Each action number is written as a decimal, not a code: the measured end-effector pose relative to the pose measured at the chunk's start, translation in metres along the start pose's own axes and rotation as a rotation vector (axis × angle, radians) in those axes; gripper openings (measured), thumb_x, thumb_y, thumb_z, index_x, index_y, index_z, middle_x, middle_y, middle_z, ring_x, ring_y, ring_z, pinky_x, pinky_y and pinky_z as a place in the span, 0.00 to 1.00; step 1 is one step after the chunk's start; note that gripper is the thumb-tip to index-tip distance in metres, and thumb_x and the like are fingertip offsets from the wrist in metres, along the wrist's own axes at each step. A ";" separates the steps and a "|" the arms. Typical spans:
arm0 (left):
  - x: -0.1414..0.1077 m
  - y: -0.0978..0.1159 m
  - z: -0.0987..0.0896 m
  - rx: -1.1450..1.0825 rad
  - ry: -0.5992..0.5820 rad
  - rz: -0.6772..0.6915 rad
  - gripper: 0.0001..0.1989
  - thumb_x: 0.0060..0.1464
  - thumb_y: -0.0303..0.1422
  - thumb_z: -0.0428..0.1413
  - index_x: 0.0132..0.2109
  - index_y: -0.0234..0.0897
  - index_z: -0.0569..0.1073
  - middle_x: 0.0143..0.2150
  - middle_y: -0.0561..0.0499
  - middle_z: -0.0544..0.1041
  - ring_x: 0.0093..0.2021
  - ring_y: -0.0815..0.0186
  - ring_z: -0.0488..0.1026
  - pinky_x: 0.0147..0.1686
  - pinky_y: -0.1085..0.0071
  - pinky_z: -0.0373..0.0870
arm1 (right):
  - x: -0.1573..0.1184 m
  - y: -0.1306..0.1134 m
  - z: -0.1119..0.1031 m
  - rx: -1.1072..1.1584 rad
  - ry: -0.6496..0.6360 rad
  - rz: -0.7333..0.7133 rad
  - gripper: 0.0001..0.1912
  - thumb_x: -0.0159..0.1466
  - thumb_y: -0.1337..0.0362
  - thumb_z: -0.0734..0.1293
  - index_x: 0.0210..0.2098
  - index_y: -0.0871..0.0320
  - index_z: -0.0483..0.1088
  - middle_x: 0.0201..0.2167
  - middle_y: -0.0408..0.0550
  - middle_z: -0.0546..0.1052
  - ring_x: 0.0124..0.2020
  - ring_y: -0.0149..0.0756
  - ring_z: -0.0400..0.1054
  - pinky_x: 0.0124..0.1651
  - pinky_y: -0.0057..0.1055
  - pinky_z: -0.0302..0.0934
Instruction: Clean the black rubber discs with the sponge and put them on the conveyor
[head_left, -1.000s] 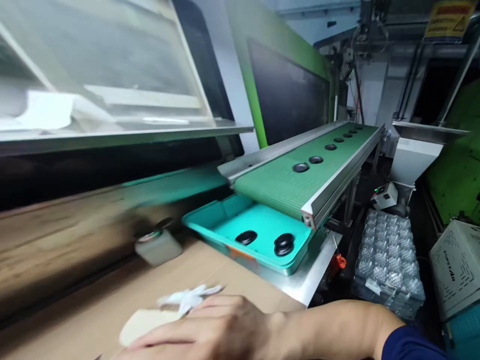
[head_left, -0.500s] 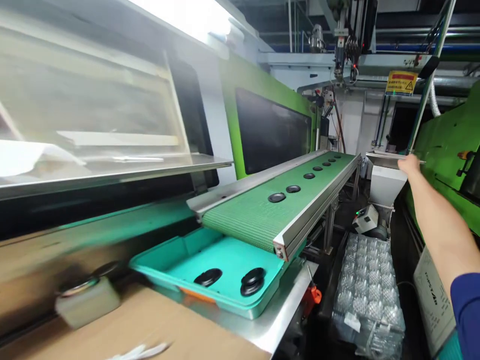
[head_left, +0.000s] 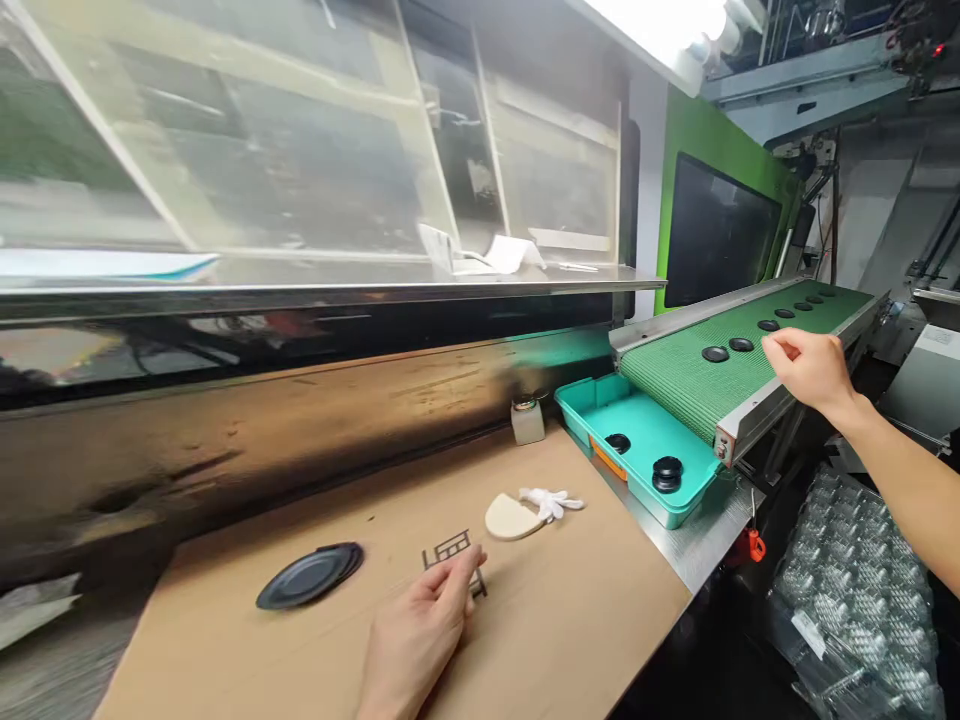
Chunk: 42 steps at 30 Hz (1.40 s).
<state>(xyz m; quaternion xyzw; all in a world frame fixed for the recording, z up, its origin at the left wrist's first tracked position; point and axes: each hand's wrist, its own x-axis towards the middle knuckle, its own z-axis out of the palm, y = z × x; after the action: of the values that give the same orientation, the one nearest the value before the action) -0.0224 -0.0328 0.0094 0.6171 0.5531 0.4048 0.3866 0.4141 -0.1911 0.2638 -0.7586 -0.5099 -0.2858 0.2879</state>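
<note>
My left hand (head_left: 420, 625) is over the cardboard-covered bench (head_left: 555, 620), its fingers pinched on a small dark frame-shaped part (head_left: 452, 546). To its left lie black oval plates (head_left: 311, 576), overlapping. Beyond it are a cream rounded pad (head_left: 511, 517) and a white glove (head_left: 553, 502). My right hand (head_left: 814, 368) is raised in front of the conveyor's right edge, fingers curled; whether it holds anything is hidden. Black round parts (head_left: 715, 354) sit on the green conveyor belt (head_left: 675, 385). A teal tray (head_left: 637, 482) below the belt's end holds several black parts (head_left: 667, 474).
A small pale container (head_left: 527, 420) stands at the back of the bench. Above runs a metal shelf (head_left: 337, 290) with papers on it. Clear plastic trays (head_left: 862, 580) are stacked on the floor at right. An orange-red object (head_left: 756, 545) hangs by the bench edge.
The view has swung left and down, showing more of the bench. My left hand has come into view with the dark part. My right hand has drawn back from the far hopper to beside the belt.
</note>
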 end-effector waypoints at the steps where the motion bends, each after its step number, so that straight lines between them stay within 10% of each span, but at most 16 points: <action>1: 0.002 -0.004 -0.001 -0.017 -0.007 -0.037 0.33 0.45 0.66 0.55 0.31 0.37 0.74 0.16 0.54 0.67 0.16 0.66 0.60 0.18 0.71 0.55 | 0.022 -0.014 0.011 -0.025 -0.055 -0.001 0.20 0.71 0.49 0.59 0.42 0.53 0.80 0.37 0.49 0.82 0.41 0.42 0.75 0.49 0.35 0.65; 8: 0.003 -0.012 -0.002 -0.235 -0.038 -0.109 0.32 0.48 0.64 0.56 0.21 0.39 0.63 0.14 0.55 0.61 0.16 0.70 0.55 0.18 0.73 0.51 | 0.111 -0.018 0.108 -0.248 -0.662 0.166 0.33 0.60 0.45 0.73 0.60 0.53 0.73 0.58 0.59 0.75 0.54 0.50 0.70 0.55 0.44 0.63; 16: 0.010 -0.021 0.003 -0.278 -0.083 -0.026 0.28 0.54 0.58 0.57 0.24 0.36 0.69 0.18 0.54 0.66 0.18 0.70 0.58 0.21 0.74 0.55 | 0.105 -0.024 0.128 -0.259 -0.575 0.011 0.34 0.58 0.53 0.76 0.60 0.60 0.70 0.51 0.59 0.78 0.52 0.48 0.72 0.54 0.39 0.64; 21: 0.006 -0.011 0.006 -0.696 -0.121 -0.154 0.23 0.56 0.52 0.60 0.38 0.33 0.75 0.27 0.50 0.75 0.22 0.70 0.67 0.22 0.75 0.61 | 0.052 -0.128 0.114 0.163 -0.592 -0.320 0.47 0.53 0.54 0.79 0.66 0.56 0.59 0.53 0.55 0.78 0.48 0.46 0.75 0.50 0.37 0.66; 29: 0.002 0.011 -0.010 -1.308 -0.598 -0.361 0.38 0.66 0.57 0.35 0.51 0.29 0.75 0.43 0.32 0.80 0.32 0.59 0.78 0.32 0.65 0.74 | -0.090 -0.282 0.152 0.730 -0.954 -0.644 0.45 0.54 0.62 0.77 0.67 0.52 0.56 0.54 0.52 0.78 0.56 0.47 0.72 0.55 0.39 0.65; 34: 0.015 -0.002 -0.018 -1.460 -0.289 -0.431 0.30 0.70 0.48 0.38 0.46 0.28 0.76 0.35 0.38 0.79 0.28 0.62 0.74 0.26 0.71 0.68 | -0.119 -0.313 0.205 0.858 -0.978 -0.579 0.41 0.56 0.57 0.76 0.66 0.50 0.61 0.55 0.52 0.77 0.54 0.46 0.73 0.55 0.41 0.66; 42: 0.023 -0.009 -0.029 -1.440 -0.084 -0.448 0.37 0.68 0.53 0.34 0.46 0.26 0.75 0.32 0.38 0.77 0.23 0.65 0.70 0.19 0.73 0.59 | -0.117 -0.278 0.258 0.788 -0.553 -0.329 0.16 0.69 0.52 0.63 0.44 0.54 0.78 0.45 0.51 0.80 0.46 0.43 0.73 0.49 0.38 0.64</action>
<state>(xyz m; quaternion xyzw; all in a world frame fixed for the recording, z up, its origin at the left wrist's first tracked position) -0.0509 -0.0078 0.0131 0.0996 0.2490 0.5538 0.7883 0.1522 0.0135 0.0461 -0.5491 -0.7489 0.0981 0.3576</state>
